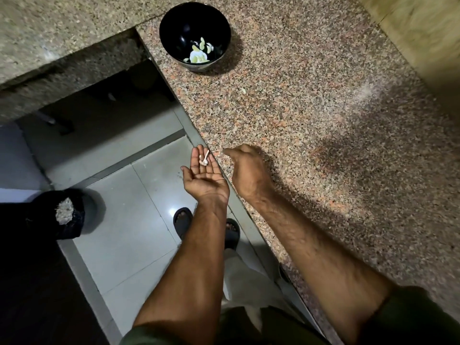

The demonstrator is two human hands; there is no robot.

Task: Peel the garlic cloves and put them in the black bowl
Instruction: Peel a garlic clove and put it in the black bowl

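Note:
The black bowl [194, 36] stands at the far end of the speckled granite counter [311, 115] and holds several pale peeled garlic cloves [200, 52]. My left hand [202, 173] lies palm up just off the counter's edge, fingers straight, with a small scrap of garlic skin and stem [204, 159] resting on the fingers. My right hand [245, 168] hovers over the counter edge right beside it, seen from the back, fingers curled downward; whether it holds anything is hidden. A small pale garlic bit [244, 90] lies on the counter between the hands and the bowl.
Below the counter edge is a grey tiled floor [139, 195] with my sandalled feet [183, 220]. A black bag [67, 215] with pale scraps sits on the floor at the left. A wall rises at the far right.

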